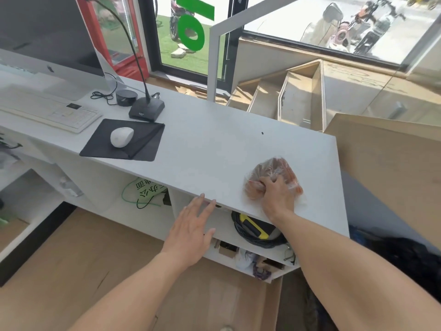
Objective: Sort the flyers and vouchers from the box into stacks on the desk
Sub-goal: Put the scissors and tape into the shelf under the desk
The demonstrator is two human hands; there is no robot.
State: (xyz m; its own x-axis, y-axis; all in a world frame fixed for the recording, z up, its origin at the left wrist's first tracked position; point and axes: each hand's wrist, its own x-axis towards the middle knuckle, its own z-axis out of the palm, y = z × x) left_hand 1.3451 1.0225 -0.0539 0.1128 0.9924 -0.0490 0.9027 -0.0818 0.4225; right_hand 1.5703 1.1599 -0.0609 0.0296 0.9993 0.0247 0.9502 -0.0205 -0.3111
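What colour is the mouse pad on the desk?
Black, seen in the head view: the mouse pad lies under a white mouse.

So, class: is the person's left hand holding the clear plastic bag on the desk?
No. The right hand grips the plastic bag on the desk, while the left hand is open at the desk's front edge.

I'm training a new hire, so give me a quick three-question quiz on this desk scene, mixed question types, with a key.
1. True or false: the right hand grips a clear plastic bag on the desk.
2. Where do the left hand fingertips rest? A) keyboard B) desk's front edge C) mouse
3. Fill in: the white mouse sits on a black ____.

Key: 1 true; 2 B; 3 mouse pad.
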